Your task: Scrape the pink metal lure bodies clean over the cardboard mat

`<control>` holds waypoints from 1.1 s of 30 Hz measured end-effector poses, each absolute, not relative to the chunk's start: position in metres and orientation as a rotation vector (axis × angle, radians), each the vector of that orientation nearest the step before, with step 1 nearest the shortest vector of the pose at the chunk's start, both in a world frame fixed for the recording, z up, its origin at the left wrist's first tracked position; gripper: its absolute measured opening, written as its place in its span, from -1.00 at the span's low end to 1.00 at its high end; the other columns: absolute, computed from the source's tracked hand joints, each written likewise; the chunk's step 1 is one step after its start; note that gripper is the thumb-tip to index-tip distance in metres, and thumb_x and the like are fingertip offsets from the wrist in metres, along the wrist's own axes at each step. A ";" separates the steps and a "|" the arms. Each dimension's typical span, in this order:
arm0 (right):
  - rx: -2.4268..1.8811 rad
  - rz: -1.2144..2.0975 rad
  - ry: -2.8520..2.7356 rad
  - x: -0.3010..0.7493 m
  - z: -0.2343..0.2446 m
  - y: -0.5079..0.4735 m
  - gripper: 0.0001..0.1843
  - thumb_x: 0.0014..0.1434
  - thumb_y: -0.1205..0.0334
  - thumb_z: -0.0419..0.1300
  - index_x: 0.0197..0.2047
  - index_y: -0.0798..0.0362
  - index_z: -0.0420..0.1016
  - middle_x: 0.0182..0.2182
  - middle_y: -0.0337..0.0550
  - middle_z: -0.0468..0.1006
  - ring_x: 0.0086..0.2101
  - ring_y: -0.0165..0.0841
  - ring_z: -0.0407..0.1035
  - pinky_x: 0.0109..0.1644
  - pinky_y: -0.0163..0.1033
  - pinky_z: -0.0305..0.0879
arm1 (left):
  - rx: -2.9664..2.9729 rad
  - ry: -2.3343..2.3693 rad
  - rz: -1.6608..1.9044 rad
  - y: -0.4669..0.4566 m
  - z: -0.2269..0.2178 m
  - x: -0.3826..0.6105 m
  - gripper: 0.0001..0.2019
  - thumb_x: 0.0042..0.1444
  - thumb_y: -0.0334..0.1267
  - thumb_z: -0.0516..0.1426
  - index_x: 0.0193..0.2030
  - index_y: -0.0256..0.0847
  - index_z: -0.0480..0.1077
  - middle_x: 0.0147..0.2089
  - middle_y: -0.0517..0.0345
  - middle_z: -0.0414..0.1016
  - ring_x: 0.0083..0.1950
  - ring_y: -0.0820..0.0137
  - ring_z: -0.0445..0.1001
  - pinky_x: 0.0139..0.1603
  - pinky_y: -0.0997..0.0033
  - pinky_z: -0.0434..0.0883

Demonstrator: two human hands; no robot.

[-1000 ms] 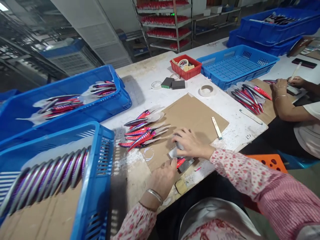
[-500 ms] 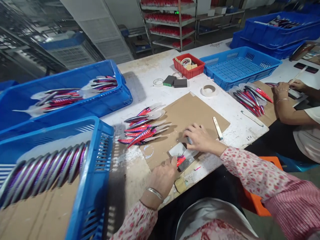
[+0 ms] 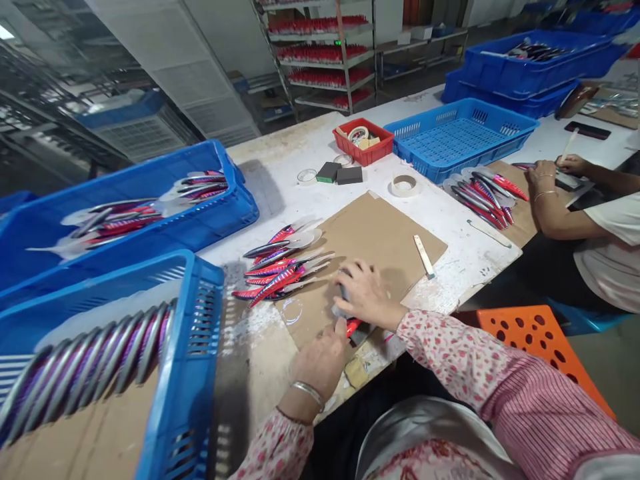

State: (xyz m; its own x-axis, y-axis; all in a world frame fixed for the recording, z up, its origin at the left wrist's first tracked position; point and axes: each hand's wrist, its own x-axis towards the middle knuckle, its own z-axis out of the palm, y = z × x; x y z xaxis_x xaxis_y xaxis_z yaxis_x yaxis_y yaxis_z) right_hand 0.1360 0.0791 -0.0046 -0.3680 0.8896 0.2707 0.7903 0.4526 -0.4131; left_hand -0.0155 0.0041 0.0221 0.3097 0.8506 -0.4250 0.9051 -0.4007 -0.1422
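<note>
Cardboard (image 3: 385, 230) lies under the hands (image 3: 365, 293) — lures (image 3: 275, 283) to their left, crates (image 3: 220, 220) farther left, a stick (image 3: 423, 255) to their right; beyond them, tape (image 3: 404, 191) and a basket (image 3: 465, 137) on the worktop (image 3: 300, 152).

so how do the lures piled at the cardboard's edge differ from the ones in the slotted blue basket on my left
The piled lures overlap loosely, while the basket lures lie side by side in a slanted row. The piled lures show plenty of bright red; the basket lures show mainly silver and purple. Both sets are slender and shiny.
</note>
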 end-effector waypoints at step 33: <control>-1.600 0.281 -2.035 0.138 -0.008 0.075 -0.63 0.09 0.08 0.23 -0.01 -0.08 0.45 0.09 -0.06 0.36 0.07 -0.07 0.15 0.02 -0.03 0.19 | 2.171 1.845 -0.530 -0.013 -0.003 0.003 -0.54 0.32 -0.39 -0.07 0.35 -0.32 0.09 -0.19 -0.10 0.57 -0.28 0.30 0.60 -0.37 0.45 0.43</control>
